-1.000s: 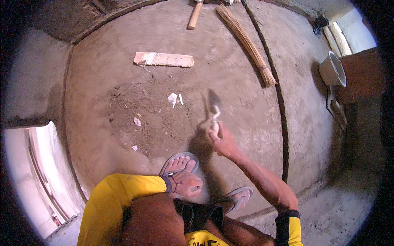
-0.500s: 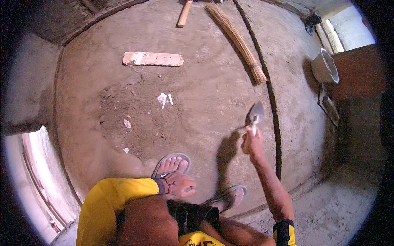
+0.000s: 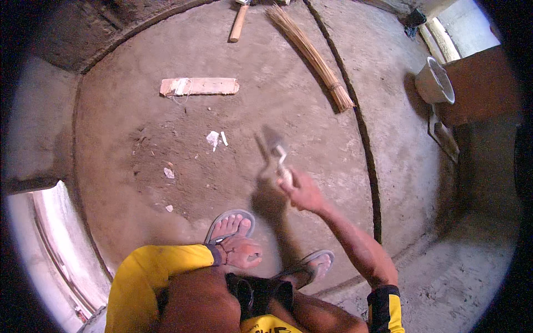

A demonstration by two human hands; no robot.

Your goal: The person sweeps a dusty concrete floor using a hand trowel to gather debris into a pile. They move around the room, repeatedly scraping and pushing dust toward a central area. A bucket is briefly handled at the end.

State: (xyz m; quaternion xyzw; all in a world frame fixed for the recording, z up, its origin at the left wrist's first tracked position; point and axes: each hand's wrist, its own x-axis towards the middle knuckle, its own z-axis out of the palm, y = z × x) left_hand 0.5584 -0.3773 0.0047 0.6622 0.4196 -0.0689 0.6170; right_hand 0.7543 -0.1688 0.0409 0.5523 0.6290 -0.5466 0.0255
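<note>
My right hand [image 3: 304, 191] is closed round the handle of a pointing trowel [image 3: 280, 152]. The trowel's blade is tilted away from me and slightly blurred, and its shadow falls on the floor to its left. Loose dirt [image 3: 189, 155] with white scraps [image 3: 212, 140] and small chips is spread left of the trowel. My left hand [image 3: 242, 252] hangs in front of my knee, above my sandalled foot [image 3: 230, 225], its fingers curled in with nothing visible in them.
Beyond the dirt lies a flat wooden board [image 3: 208, 86] with string on it. A wooden-handled tool [image 3: 239, 23] and a stick broom [image 3: 313, 61] lie farther off. A long groove [image 3: 363, 133] crosses the floor. At right stands a white bucket [image 3: 435, 83], with a flat board [image 3: 444, 139] near it.
My right hand has swung the trowel leftward, from near the groove toward the dirt. My left hand has stayed nearly still, and the view has shifted slightly.
</note>
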